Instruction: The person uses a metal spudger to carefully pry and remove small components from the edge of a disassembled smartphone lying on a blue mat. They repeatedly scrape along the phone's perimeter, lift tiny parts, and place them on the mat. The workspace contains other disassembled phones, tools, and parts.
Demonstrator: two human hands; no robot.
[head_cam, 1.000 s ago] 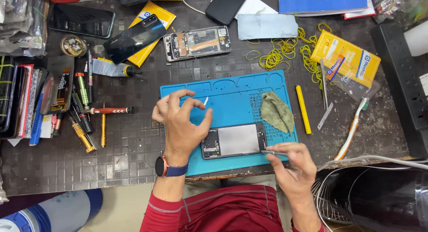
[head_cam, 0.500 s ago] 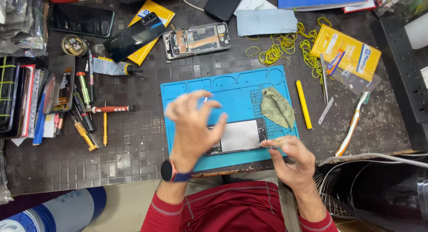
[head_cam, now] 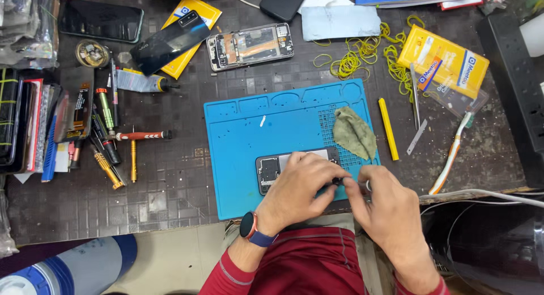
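While the phone (head_cam: 283,166) lies opened on the blue mat (head_cam: 249,130), long axis running left to right near the mat's front edge, both hands crowd its right end. Left hand (head_cam: 303,181) lies curled over the phone's middle, covering most of it, fingers bent toward a small dark part at the right edge. Right hand (head_cam: 385,207), just beside, pinches a thin tool whose tip is too small to identify. A green cloth (head_cam: 354,130) lies just behind.
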